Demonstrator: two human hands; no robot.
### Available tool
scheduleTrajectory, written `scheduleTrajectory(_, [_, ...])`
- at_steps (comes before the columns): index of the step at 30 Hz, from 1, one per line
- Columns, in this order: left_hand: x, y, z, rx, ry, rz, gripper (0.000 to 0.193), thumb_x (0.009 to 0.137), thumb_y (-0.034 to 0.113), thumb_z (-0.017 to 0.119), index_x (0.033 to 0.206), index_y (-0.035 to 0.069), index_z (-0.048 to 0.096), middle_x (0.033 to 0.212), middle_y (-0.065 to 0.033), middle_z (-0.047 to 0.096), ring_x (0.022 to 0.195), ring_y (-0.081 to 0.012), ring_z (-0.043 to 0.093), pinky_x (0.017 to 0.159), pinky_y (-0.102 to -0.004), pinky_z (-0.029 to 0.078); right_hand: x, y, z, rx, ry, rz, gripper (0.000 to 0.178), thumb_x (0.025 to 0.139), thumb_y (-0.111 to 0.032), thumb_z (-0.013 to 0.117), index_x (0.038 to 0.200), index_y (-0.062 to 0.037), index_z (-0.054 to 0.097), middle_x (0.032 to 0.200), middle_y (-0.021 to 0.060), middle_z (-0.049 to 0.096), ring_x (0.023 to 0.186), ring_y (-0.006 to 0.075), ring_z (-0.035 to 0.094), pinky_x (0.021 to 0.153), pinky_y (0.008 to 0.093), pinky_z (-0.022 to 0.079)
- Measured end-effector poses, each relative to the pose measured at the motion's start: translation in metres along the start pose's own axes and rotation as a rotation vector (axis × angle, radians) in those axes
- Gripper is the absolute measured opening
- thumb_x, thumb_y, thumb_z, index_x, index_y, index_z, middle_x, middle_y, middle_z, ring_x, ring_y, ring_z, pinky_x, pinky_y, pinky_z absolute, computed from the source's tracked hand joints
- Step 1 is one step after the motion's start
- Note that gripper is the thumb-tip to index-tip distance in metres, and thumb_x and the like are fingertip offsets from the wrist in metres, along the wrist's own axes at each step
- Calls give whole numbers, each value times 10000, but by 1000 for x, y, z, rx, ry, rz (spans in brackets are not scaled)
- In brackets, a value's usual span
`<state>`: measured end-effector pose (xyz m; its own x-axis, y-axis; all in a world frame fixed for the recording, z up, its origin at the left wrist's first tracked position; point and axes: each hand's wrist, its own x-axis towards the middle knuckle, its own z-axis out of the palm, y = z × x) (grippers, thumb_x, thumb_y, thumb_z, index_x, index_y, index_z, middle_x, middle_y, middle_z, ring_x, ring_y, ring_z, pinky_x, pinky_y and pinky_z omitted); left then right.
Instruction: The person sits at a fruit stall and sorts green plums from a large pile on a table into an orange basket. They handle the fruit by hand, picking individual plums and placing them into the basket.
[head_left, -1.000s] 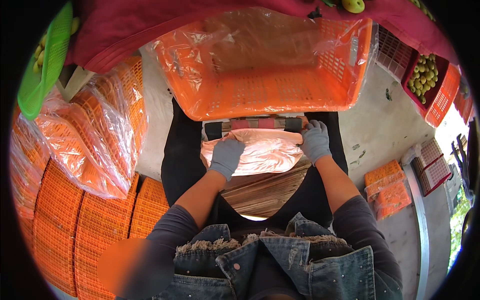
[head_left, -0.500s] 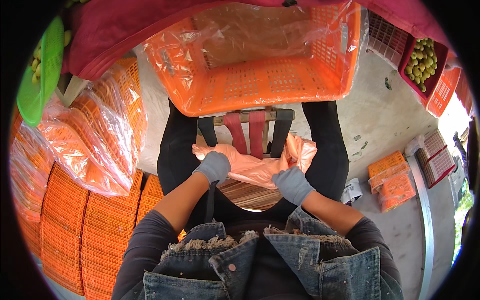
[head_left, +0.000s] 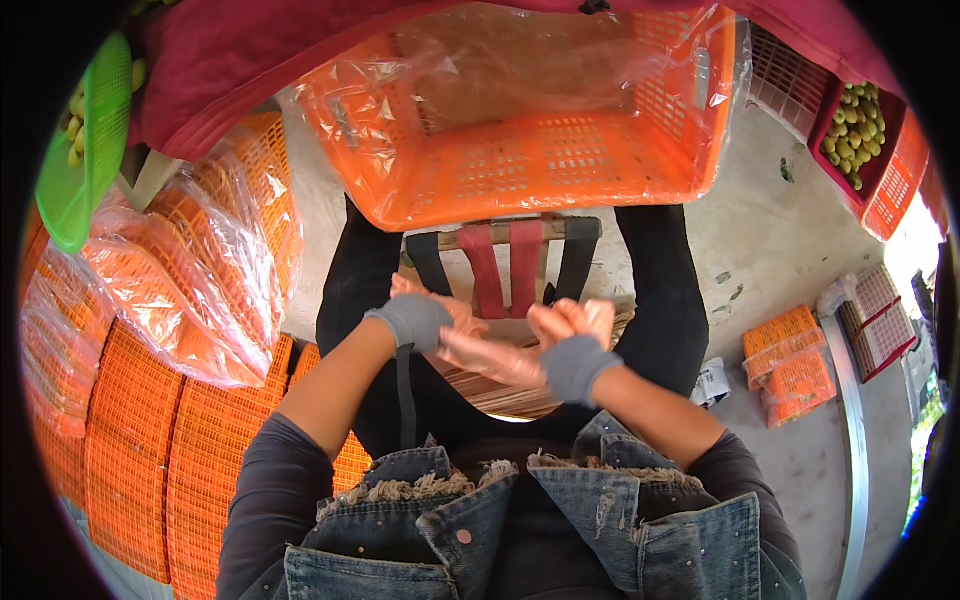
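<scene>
A bunched peach-pink plastic bag (head_left: 500,358) stretches between my two hands, above my lap. My left hand (head_left: 418,321), in a grey glove, is closed on its left end. The gloved right hand (head_left: 581,366) grips the other end, where the plastic bulges up past the fingers; motion blurs it somewhat. Just beyond the bag, red and black straps (head_left: 526,265) hang from a wooden bar (head_left: 460,240) between my legs. An orange basket (head_left: 560,190) with a clear plastic liner (head_left: 470,50) lies in front of my knees, its open side toward me.
Stacked orange baskets (head_left: 225,470) stand at my left, some under clear plastic. A green basket (head_left: 70,200) of fruit is at the far left. Small green fruit (head_left: 853,133) fills a dark red crate at the far right. Plastic-wrapped orange bundles (head_left: 790,365) lie on the floor at right.
The bag is twisted tighter and narrower between my hands. My left hand has turned and moved slightly up; the right hand has shifted a little. The view has moved slightly.
</scene>
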<state>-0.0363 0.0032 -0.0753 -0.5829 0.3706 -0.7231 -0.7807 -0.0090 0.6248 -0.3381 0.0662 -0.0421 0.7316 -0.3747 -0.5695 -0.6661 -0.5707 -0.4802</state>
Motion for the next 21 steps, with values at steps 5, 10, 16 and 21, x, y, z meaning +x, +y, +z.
scheduleTrajectory(5, [13, -15, -48, -241, 481, -467, 347, 830, 513, 671, 996, 212, 719, 946, -102, 711, 874, -337, 691, 752, -448, 560, 94, 123, -75, 203, -537, 470, 332, 800, -387, 700, 1071, -194, 690, 982, 52, 695, 1027, 225, 637, 954, 408, 385])
scheduleTrajectory(10, [17, -25, -27, -317, 700, -481, 335, 865, 476, 645, 990, 169, 694, 935, -121, 687, 843, -327, 679, 714, -447, 548, 67, 134, -47, 296, -303, 561, 273, 753, -307, 750, 972, -163, 675, 937, 47, 699, 980, 254, 646, 908, 426, 442])
scheduleTrajectory(16, [34, -43, -39, -166, 1005, -488, 275, 888, 411, 628, 906, 137, 654, 808, -133, 658, 741, -351, 643, 642, -460, 514, 82, 130, -64, 204, -185, 666, 281, 786, -222, 690, 1039, -117, 629, 984, 81, 666, 997, 277, 626, 902, 439, 444])
scheduleTrajectory(21, [19, -11, -70, 148, 1338, -357, 233, 888, 324, 606, 840, 99, 647, 729, -108, 623, 713, -347, 629, 615, -449, 504, 99, 90, -82, 50, 53, 397, 513, 756, -323, 721, 1177, -118, 511, 1145, 80, 546, 1120, 259, 504, 1015, 468, 331])
